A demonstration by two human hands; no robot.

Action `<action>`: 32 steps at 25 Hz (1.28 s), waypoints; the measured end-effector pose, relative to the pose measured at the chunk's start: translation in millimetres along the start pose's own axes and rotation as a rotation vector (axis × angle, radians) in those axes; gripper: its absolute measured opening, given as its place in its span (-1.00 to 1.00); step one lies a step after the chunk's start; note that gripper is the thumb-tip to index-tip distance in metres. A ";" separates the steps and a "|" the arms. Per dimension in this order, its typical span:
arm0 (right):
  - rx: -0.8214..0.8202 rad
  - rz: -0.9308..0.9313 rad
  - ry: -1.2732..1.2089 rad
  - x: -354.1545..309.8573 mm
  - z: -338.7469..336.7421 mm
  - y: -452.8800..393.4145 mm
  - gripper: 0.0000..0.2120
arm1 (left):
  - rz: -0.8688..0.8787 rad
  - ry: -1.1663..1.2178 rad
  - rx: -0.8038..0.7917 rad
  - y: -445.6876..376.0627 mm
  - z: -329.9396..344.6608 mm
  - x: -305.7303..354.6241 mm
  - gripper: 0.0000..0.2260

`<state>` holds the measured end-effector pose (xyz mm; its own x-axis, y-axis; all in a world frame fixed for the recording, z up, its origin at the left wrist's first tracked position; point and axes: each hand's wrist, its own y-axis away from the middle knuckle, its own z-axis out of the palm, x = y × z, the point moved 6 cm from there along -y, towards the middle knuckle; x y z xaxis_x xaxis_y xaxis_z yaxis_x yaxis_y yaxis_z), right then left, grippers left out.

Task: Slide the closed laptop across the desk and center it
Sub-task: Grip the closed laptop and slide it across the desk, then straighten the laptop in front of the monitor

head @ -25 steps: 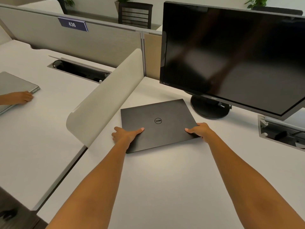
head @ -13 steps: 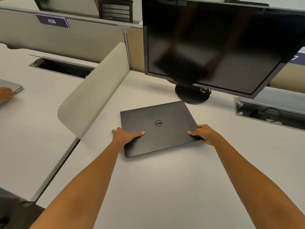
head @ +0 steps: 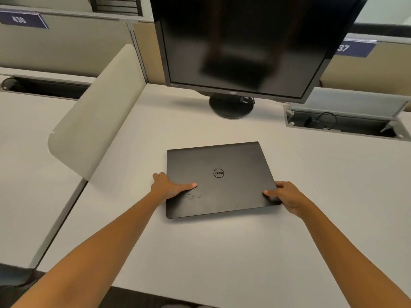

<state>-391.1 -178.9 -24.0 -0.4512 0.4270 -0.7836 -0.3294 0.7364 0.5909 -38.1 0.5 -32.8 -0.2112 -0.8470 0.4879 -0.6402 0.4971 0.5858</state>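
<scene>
**Q:** Where does the laptop (head: 219, 178) lie?

**A:** Lid shut, flat on the desk (head: 200, 252). It is well in from the near edge, in front of the round stand (head: 231, 106) of the monitor (head: 244, 45). It is well apart from the divider panel (head: 95, 121) along the left edge.

**Q:** And the hands?

**A:** The left hand (head: 165, 186) grasps the laptop's left edge, thumb flat on the lid and fingers wrapped round the side. The right hand (head: 287, 195) grasps the near right corner likewise, thumb on top.

**Q:** How far along is the task?

**A:** Probably late. The laptop sits roughly in line with the monitor, so most of the travel appears done. Its edges are skewed against the desk's near edge, the right side lying farther back. Squaring it up and letting go appear to be left. The desk's right edge is out of view, so exact centring cannot be confirmed.
</scene>
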 end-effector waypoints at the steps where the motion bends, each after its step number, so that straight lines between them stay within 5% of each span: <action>1: 0.012 0.003 -0.019 9.4 -4.5 9.0 -0.71 | 0.011 -0.022 -0.011 4.8 4.4 0.5 0.15; 19: 0.184 -0.069 -0.111 97.4 -29.3 100.0 -0.56 | 0.118 -0.117 -0.093 56.5 46.4 -7.0 0.10; 32: 0.448 -0.114 0.165 108.0 -25.9 126.1 -0.38 | 0.159 -0.127 -0.075 65.2 50.9 -8.7 -0.02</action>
<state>-502.8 -53.5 -29.2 -0.5702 0.2685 -0.7764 -0.0111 0.9425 0.3340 -115.6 30.6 -31.8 -0.3996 -0.7716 0.4949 -0.5356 0.6347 0.5570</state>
